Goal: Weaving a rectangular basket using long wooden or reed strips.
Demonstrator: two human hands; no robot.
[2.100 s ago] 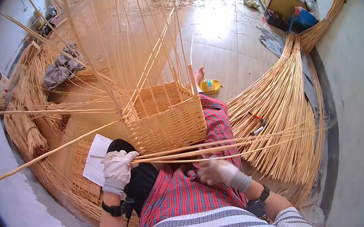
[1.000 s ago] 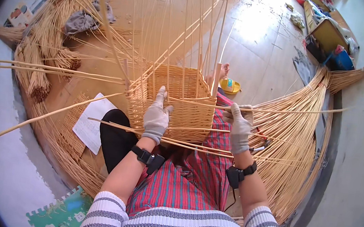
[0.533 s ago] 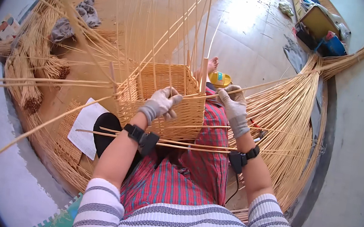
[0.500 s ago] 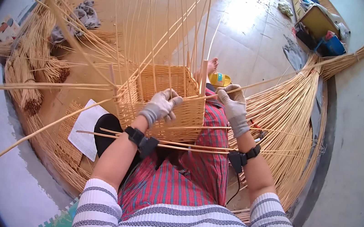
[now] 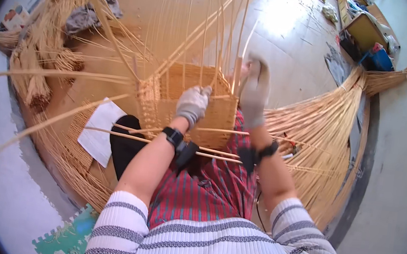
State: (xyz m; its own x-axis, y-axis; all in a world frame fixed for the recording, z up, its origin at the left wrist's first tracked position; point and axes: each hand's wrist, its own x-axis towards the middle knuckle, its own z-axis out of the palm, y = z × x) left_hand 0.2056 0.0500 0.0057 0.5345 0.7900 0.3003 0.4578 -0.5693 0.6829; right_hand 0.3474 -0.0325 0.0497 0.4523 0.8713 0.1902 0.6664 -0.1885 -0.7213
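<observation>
A square woven wicker basket (image 5: 214, 123) stands in front of me, with long upright rods rising from its walls. My left hand (image 5: 193, 106), in a pale work glove, is closed at the near rim, its fingers pinched around a willow rod (image 5: 223, 97) along the top of the weave. My right hand (image 5: 256, 90), also gloved, is raised beside the basket's right corner post (image 5: 237, 75). Motion smears its fingers, so its grip is hidden. Several loose rods (image 5: 215, 154) lie across my lap beneath the basket.
A large fan of willow rods (image 5: 317, 119) spreads at the right. Rod bundles (image 5: 37, 61) and a grey cloth (image 5: 87, 16) lie at the left. Long rods (image 5: 56, 72) jut leftward from the basket. A white sheet (image 5: 100, 131) lies near my knee; a blue container (image 5: 378, 58) is at the far right.
My right hand has swung forward and inward to the basket's right corner, and the rod that stretched out to the right no longer shows there. My left hand remains at the near rim.
</observation>
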